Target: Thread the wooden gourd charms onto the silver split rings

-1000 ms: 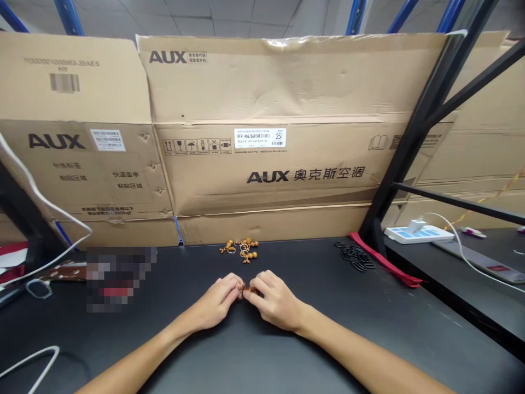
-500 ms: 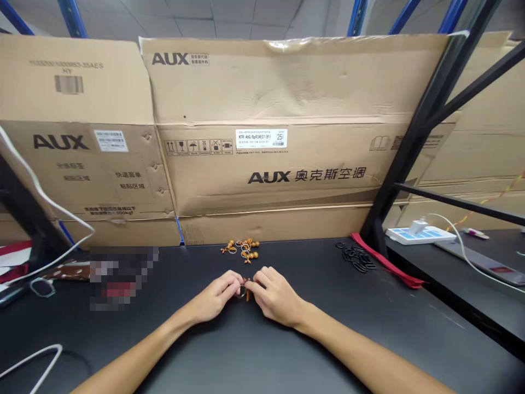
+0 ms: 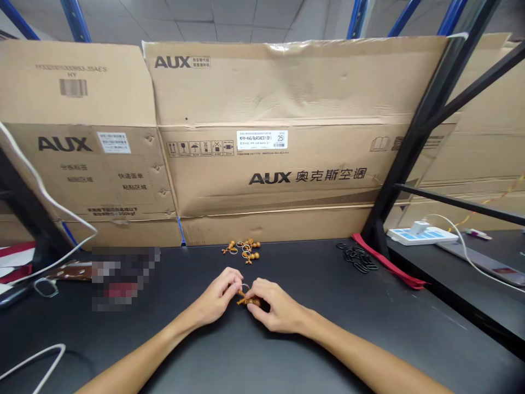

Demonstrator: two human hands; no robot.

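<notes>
A small keychain (image 3: 251,301) with brown gourd-like wooden beads, an orange cord and a metal ring is between my hands, just above or on the black tabletop. My left hand (image 3: 219,295) is closed, thumb and forefinger pinching at the ring and cord side. The beads sit between the thumb and fingers of my right hand (image 3: 275,306), which partly cover them. Farther back, a small group of similar keychains (image 3: 246,250) with metal rings lies on the table.
Black oval rings or clips (image 3: 357,258) lie in a pile at the right, beside a red strap (image 3: 394,262). Cardboard boxes (image 3: 266,109) stand along the back. Glasses (image 3: 46,287) and a white cable (image 3: 61,208) are at left; a power strip (image 3: 422,235) is at right.
My right hand has moved slightly down and its grip has shifted onto the beads, which now show. The ring has turned upward, and my left hand stays nearly in place.
</notes>
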